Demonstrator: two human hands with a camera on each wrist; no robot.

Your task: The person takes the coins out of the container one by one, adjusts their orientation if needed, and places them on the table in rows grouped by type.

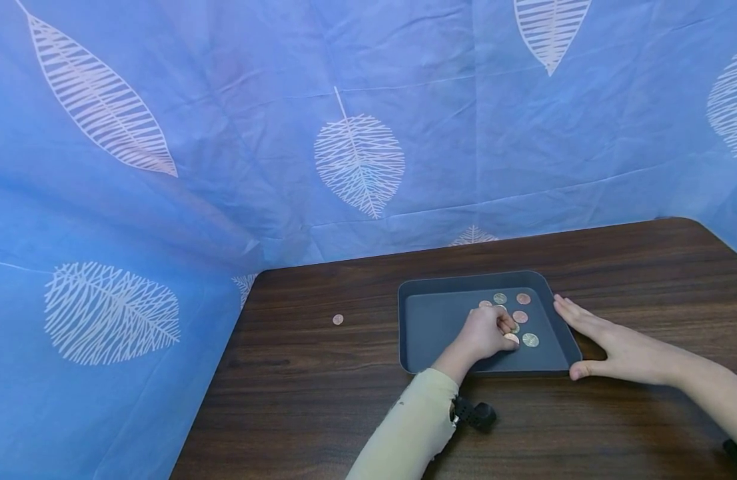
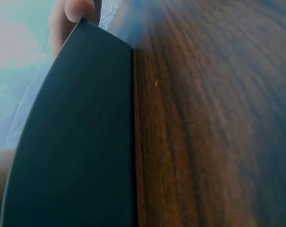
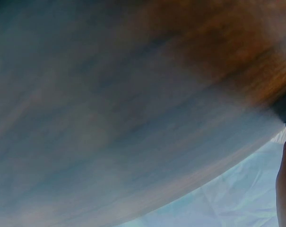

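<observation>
My left hand (image 1: 484, 332) reaches into a dark grey tray (image 1: 440, 327), fingers curled down and pinching a coin (image 1: 511, 339) against the thumb. Around its fingertips lie several more coins, copper-coloured ones (image 1: 520, 317) and pale ones (image 1: 530, 340), some partly hidden by the fingers. My right hand (image 1: 608, 343) is spread at the tray's right side, fingertips along the outer wall and thumb by the near right corner. The left wrist view shows the tray's outer wall (image 2: 81, 127) and a fingertip (image 2: 80, 9) at its corner. A finger (image 3: 285, 184) shows in the right wrist view.
A single copper-coloured coin (image 1: 338, 319) lies on the dark wooden table (image 1: 296, 393), left of the tray. Blue cloth (image 1: 242, 133) with white leaf prints hangs behind the table and along its left side.
</observation>
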